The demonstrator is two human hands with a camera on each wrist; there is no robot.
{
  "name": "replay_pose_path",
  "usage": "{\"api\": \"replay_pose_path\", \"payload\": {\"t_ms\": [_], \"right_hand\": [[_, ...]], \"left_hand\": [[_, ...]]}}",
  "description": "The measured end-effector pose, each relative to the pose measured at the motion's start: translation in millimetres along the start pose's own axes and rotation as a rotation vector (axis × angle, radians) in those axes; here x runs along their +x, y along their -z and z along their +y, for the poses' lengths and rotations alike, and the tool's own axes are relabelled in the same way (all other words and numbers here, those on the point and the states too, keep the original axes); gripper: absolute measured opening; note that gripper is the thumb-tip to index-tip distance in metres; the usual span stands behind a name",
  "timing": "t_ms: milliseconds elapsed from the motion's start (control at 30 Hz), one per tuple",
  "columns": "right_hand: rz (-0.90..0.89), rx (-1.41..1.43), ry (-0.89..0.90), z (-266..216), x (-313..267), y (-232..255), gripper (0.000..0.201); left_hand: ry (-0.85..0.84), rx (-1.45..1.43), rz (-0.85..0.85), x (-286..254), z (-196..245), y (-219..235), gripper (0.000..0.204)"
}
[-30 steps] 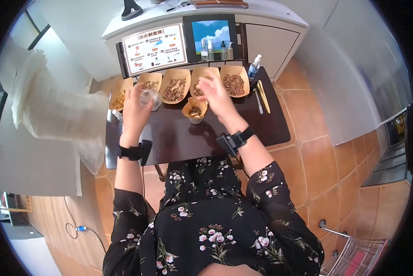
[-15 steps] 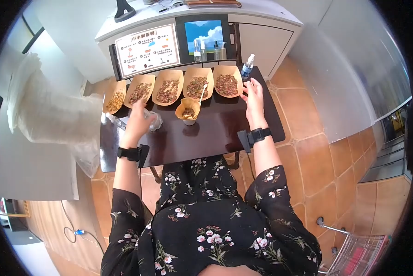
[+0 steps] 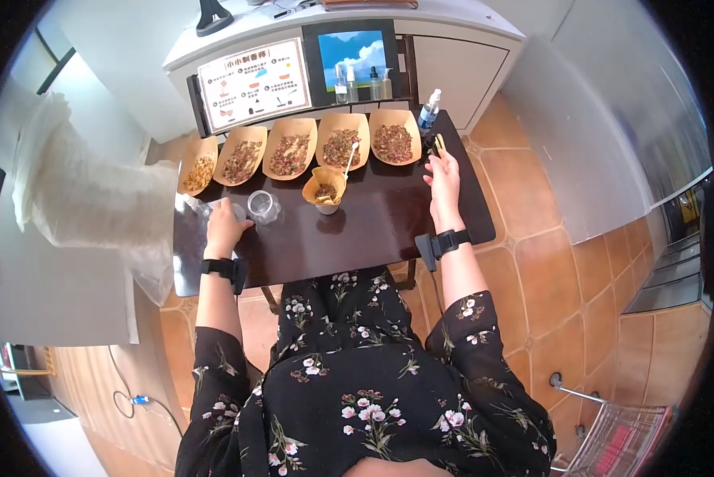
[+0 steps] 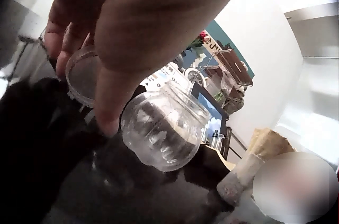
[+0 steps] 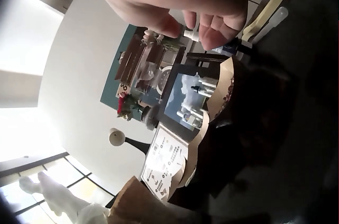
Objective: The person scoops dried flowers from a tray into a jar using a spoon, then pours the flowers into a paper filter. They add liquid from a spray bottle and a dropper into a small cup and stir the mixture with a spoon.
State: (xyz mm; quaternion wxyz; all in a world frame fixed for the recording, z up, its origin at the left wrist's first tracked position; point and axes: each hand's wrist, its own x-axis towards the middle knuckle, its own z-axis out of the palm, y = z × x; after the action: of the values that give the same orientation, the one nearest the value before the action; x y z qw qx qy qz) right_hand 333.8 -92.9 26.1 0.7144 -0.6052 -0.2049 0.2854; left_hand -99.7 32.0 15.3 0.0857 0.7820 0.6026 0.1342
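Observation:
In the head view my left hand [image 3: 224, 228] is low over the table's left side. A clear round lid [image 4: 83, 78] sits between its fingers and thumb in the left wrist view. Just right of this hand stands a clear plastic jar [image 3: 264, 207] without a lid, its ribbed, rounded body [image 4: 161, 128] close to the thumb. My right hand [image 3: 446, 181] hovers near the table's right edge, fingers loosely bent and holding nothing. Beyond its fingertips lie wooden tongs [image 5: 266, 12] and a pale plastic spatula [image 5: 271, 24].
A paper-lined cup [image 3: 326, 191] with dried bits and a white spoon [image 3: 351, 159] stands mid-table. Behind it, several paper trays [image 3: 303, 133] of dried petals form a row. A spray bottle [image 3: 429, 113] stands at the back right; an instruction sheet [image 3: 251, 83] leans behind the trays.
My left hand has set the jar down on the table and moved left to the lid. My right hand has gone from above the trays to the table's right side.

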Motion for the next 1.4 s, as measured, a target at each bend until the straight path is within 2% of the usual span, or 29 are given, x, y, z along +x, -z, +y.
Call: {"api": "replay_pose_path", "payload": {"t_ms": [100, 133, 233, 300, 367, 400, 433, 500, 633, 700, 767, 833, 900, 967, 1133, 1233, 1300, 1400], "right_hand": [[-0.130, -0.064, 0.028, 3, -9, -11, 0.035], [-0.187, -0.121, 0.029, 5, -12, -15, 0.035], [-0.368, -0.228, 0.011, 16, -25, -33, 0.040], [-0.504, -0.296, 0.076, 28, -37, -44, 0.046], [-0.632, -0.435, 0.054, 34, -52, -54, 0.054], [-0.688, -0.514, 0.073, 34, -59, -60, 0.060], [-0.742, -0.549, 0.061, 33, -65, -65, 0.064], [-0.792, -0.594, 0.170, 52, -63, -77, 0.070], [-0.813, -0.662, 0.277, 62, -64, -98, 0.073], [-0.775, -0.487, 0.454, 50, -69, -107, 0.072], [-0.768, -0.403, 0.438, 47, -69, -113, 0.069], [-0.845, -0.341, 0.304, 48, -62, -114, 0.067], [-0.925, -0.303, 0.301, 50, -51, -113, 0.064], [-1.040, -0.316, 0.217, 51, -44, -109, 0.061], [-0.983, -0.287, 0.232, 51, -47, -104, 0.070], [-0.950, -0.320, 0.205, 45, -49, -98, 0.074], [-0.931, -0.438, 0.171, 40, -46, -91, 0.068], [-0.854, -0.511, 0.166, 10, -57, -85, 0.057]], "left_hand": [[-0.025, -0.052, 0.017, 1, -4, -7, 0.081], [0.012, -0.063, -0.027, 4, -5, -6, 0.093], [0.030, -0.038, -0.012, 1, 4, 0, 0.100], [0.063, -0.050, -0.039, 1, 2, 0, 0.097], [0.014, -0.020, 0.068, -2, 4, 1, 0.087], [0.009, 0.003, 0.077, -7, 8, 6, 0.078], [0.017, 0.005, 0.078, -8, 10, 6, 0.078], [-0.079, 0.004, 0.153, -11, 22, 12, 0.074], [-0.100, 0.003, 0.163, -18, 45, 14, 0.072], [-0.116, 0.012, 0.155, -20, 48, 12, 0.071], [-0.137, 0.017, 0.150, -20, 45, 3, 0.069], [-0.130, 0.012, 0.146, -21, 41, 0, 0.070], [-0.120, 0.011, 0.119, -21, 36, -5, 0.071], [-0.133, 0.006, 0.131, -20, 30, -11, 0.071], [-0.118, 0.013, 0.112, -28, 37, -7, 0.074], [-0.080, 0.125, 0.150, -31, 52, 8, 0.069], [-0.287, -0.085, 0.395, -25, 61, 23, 0.051], [-0.386, -0.313, 0.477, -26, 97, 32, 0.026]]}}
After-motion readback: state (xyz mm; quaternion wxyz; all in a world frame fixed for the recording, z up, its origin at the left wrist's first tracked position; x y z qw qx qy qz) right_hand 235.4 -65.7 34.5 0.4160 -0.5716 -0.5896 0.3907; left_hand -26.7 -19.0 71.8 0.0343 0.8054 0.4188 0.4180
